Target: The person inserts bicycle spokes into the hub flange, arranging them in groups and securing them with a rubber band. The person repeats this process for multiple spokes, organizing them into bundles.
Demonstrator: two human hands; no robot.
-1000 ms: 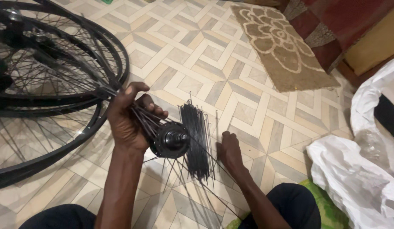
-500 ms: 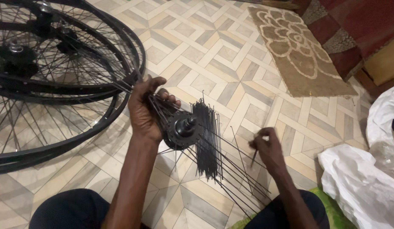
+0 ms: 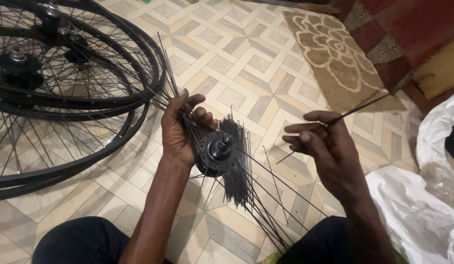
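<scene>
My left hand (image 3: 180,128) grips a black wheel hub (image 3: 215,150) with several thin spokes sticking out of it, fanning up past my fingers and down toward my lap. My right hand (image 3: 321,143) is raised to the right of the hub and pinches a single black spoke (image 3: 354,111) that points up and to the right. A loose bundle of black spokes (image 3: 239,161) lies on the tiled floor just behind and below the hub.
Stacked black bicycle wheels (image 3: 65,88) with spokes and hubs lie on the floor at the left. A brown patterned mat (image 3: 334,54) lies at the upper right. White plastic bags (image 3: 422,210) sit at the right. My knees are at the bottom edge.
My right hand has lifted off the floor with a single spoke and risen to hub height. My left hand has turned the hub so its face shows.
</scene>
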